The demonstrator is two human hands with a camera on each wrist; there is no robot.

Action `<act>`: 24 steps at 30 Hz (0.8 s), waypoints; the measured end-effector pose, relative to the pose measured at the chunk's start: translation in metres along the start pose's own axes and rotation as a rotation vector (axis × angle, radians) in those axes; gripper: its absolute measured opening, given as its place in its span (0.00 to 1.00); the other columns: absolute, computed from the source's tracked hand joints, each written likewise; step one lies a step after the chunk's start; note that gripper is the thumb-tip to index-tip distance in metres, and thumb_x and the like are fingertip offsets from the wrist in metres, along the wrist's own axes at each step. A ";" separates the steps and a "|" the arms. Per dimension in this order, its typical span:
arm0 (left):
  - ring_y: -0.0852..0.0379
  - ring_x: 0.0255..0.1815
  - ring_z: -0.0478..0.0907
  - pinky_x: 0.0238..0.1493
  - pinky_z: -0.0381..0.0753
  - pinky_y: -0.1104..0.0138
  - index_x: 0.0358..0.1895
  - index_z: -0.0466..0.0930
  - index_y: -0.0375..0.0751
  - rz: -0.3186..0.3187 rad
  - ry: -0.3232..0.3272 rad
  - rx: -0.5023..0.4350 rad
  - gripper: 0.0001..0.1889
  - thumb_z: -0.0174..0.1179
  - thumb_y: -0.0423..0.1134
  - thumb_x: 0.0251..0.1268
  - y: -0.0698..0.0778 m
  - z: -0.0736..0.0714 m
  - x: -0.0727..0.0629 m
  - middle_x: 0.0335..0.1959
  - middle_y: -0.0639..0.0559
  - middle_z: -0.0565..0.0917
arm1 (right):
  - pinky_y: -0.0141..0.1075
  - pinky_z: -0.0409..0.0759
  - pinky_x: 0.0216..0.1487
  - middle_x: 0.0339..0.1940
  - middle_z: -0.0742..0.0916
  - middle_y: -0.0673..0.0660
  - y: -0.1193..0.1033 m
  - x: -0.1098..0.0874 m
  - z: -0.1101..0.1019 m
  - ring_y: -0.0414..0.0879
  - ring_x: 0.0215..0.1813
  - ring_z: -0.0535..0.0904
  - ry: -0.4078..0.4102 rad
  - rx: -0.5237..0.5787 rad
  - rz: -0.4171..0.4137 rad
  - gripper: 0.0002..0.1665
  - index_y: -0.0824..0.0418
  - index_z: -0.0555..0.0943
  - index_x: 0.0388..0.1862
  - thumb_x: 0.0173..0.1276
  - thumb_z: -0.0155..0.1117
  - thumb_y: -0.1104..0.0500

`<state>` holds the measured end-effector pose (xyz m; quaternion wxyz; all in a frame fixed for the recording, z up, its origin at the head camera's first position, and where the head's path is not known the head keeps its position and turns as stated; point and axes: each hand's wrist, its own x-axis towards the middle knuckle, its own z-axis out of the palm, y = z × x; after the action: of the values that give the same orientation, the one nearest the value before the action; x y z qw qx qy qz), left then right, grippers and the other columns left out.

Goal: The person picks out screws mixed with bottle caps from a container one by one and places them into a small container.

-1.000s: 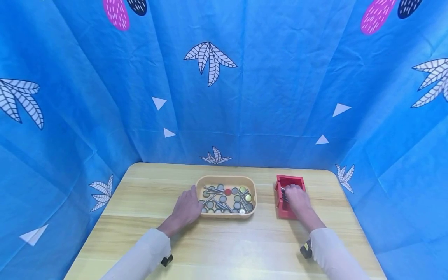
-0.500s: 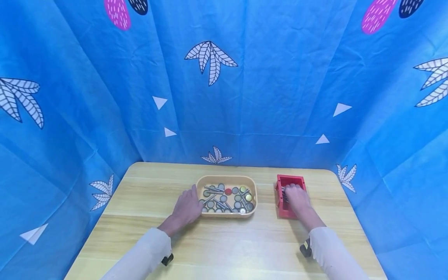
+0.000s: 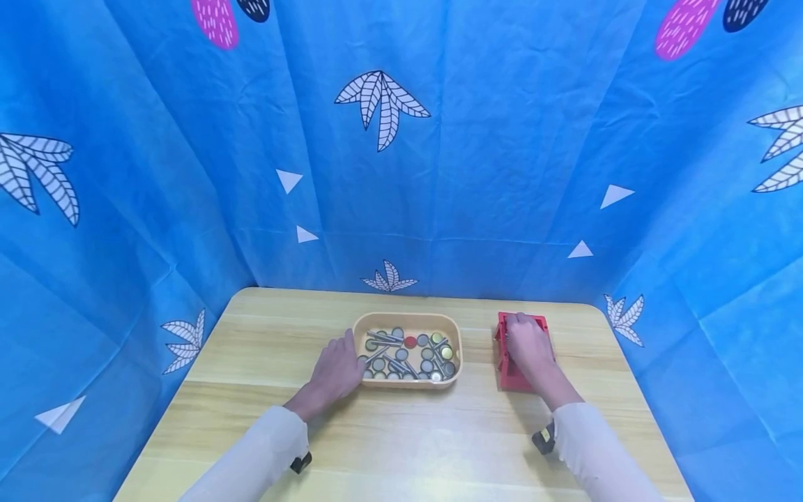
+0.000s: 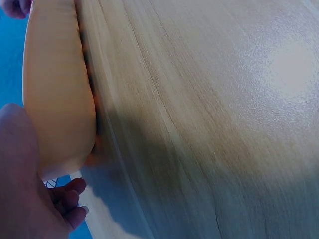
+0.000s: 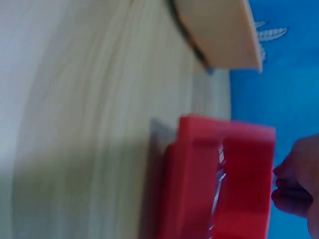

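A pale yellow tray [image 3: 406,385] holds round bottle caps [image 3: 401,355], mostly silver, and several long silver nails [image 3: 383,337]. At its left end my left hand [image 3: 337,368] grips the corner, thumb at the front and fingers around the outside. The left wrist view shows those fingers curled past the tray's end. A red open box [image 3: 516,381] stands to the right, with thin silver metal pieces [image 5: 218,191] inside. My right hand [image 3: 528,346] is over this box. In the right wrist view its fingers are loosely bent above the rim, with nothing visible between them.
The wooden table [image 3: 408,446] has rounded back corners. A blue patterned cloth [image 3: 401,195] hangs behind it and along both sides. One red cap [image 3: 410,341] lies among the others in the tray.
My right hand has come up from inside the red box toward its back rim, covering more of the opening. The left hand stays at the tray's corner. The head view has shifted slightly.
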<state>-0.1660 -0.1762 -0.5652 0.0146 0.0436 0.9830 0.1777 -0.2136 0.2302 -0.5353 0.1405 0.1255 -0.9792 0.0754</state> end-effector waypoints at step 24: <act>0.35 0.60 0.76 0.65 0.76 0.45 0.79 0.50 0.22 0.025 -0.021 0.023 0.40 0.51 0.45 0.74 -0.003 0.000 0.000 0.57 0.29 0.80 | 0.46 0.88 0.52 0.42 0.91 0.59 -0.083 0.031 0.012 0.54 0.48 0.88 0.127 0.329 -0.376 0.12 0.64 0.87 0.46 0.64 0.73 0.67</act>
<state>-0.1664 -0.1789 -0.5666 0.0221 0.0579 0.9842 0.1660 -0.2231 0.1419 -0.5284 0.1909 0.3218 -0.9024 0.2138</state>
